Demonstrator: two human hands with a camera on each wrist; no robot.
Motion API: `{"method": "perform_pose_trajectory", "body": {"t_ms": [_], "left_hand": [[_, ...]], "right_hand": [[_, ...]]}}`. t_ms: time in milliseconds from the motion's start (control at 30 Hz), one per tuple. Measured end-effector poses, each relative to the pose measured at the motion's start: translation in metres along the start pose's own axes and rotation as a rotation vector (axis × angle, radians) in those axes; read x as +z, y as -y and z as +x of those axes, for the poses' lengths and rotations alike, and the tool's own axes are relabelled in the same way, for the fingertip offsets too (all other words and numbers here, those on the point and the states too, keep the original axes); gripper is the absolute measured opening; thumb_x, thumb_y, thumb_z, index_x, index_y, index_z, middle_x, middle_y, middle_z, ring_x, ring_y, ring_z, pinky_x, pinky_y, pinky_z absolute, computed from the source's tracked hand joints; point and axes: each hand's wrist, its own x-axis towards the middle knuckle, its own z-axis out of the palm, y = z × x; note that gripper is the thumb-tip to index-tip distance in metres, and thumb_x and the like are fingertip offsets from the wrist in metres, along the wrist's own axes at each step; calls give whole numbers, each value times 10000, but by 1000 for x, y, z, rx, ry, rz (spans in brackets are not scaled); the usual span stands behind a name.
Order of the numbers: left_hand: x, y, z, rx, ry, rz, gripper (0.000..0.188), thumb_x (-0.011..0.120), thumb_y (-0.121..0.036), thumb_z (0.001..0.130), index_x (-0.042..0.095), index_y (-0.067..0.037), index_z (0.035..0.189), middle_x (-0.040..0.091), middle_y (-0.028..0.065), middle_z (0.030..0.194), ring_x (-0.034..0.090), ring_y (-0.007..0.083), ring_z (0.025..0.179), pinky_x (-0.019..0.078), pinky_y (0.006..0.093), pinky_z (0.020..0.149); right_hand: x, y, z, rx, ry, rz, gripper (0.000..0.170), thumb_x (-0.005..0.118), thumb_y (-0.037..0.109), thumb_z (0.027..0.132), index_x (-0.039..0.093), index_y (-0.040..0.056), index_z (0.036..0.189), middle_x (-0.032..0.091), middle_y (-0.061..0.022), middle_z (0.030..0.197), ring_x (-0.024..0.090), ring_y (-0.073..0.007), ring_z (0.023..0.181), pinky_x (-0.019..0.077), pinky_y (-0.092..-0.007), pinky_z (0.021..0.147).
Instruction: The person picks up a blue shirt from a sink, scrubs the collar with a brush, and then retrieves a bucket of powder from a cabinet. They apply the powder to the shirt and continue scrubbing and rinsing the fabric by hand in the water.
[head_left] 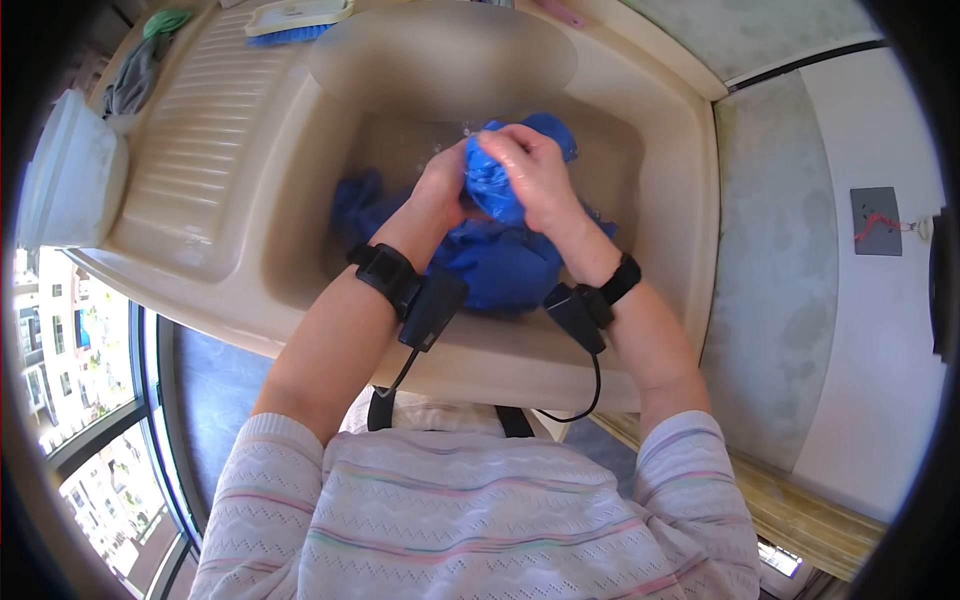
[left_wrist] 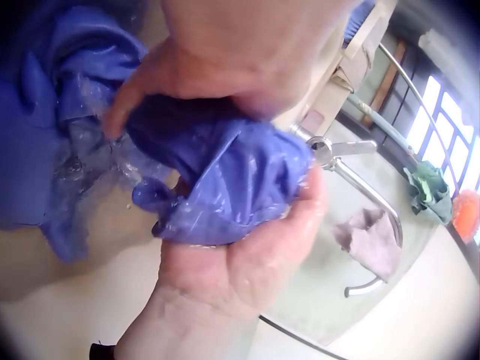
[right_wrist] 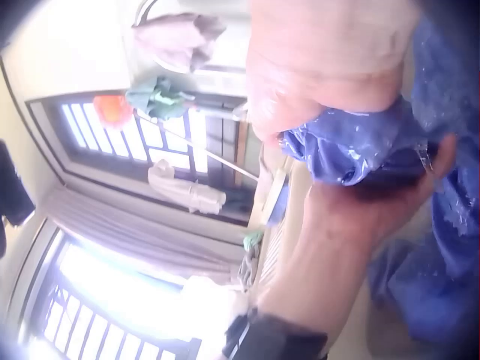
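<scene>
A wet blue cloth is bunched between both hands over the sink, its gathered part (head_left: pixel 490 185) shiny with water. My left hand (head_left: pixel 438 188) grips it from the left, and my right hand (head_left: pixel 540 178) curls over it from the right. More blue fabric (head_left: pixel 500 265) lies in the water below. In the left wrist view, the bunch (left_wrist: pixel 232 180) sits between the left hand (left_wrist: pixel 240 45) above and the right hand (left_wrist: pixel 232 270) below. The right wrist view has the right hand (right_wrist: pixel 322 67) above the cloth (right_wrist: pixel 352 146) and the left hand (right_wrist: pixel 345 217) under it; some fingertips are hidden.
The beige sink (head_left: pixel 690 200) has a ribbed drainboard (head_left: pixel 205 140) at left. A blue-bristled brush (head_left: pixel 300 15), a grey cloth (head_left: pixel 137 78) and a whitish tub (head_left: pixel 75 175) stand around it. A metal faucet (left_wrist: pixel 367 180) with a pale cloth (left_wrist: pixel 371 244) shows beyond the hands.
</scene>
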Motion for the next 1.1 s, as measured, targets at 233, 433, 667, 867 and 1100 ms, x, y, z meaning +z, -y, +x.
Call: {"method": "perform_pose_trajectory", "body": {"t_ms": [233,433,667,867,1100], "left_hand": [[-9,9,7,141,-22,258,148,521,-115,840,582,3,904,591,97,847,581,219,747,469,397,645],[-5,2,1,229,35,50,211,583,-76,795,592,15,985,605,102,872,573,205,804,465,372,669],[-5,2,-2,238,109,130,253,584,-61,795,574,11,1037,602,80,895,582,180,786,476,330,661],[-9,-2,0,244,125,137,295,523,-54,842,515,2,1131,591,96,975,581,210,865,466,337,762],[-9,-4,-3,266,112,135,345,528,-57,836,486,1,1173,552,121,1040,552,232,923,457,354,807]], "right_hand": [[-50,-58,45,-33,-198,-885,324,600,359,799,615,45,876,615,-162,697,600,-314,672,462,-368,610],[-106,9,11,44,-22,58,226,609,151,829,592,36,1022,585,-15,916,528,-94,817,428,-233,761],[-121,46,-11,-30,64,74,297,559,69,841,534,32,1135,556,-33,1027,489,-106,966,387,-264,865],[-129,50,-11,7,92,167,386,517,29,846,451,33,1226,545,-54,1072,488,-139,1023,381,-287,900],[-144,41,-1,74,105,199,453,513,27,840,400,69,1277,562,-77,1035,543,-166,936,446,-302,806]]}}
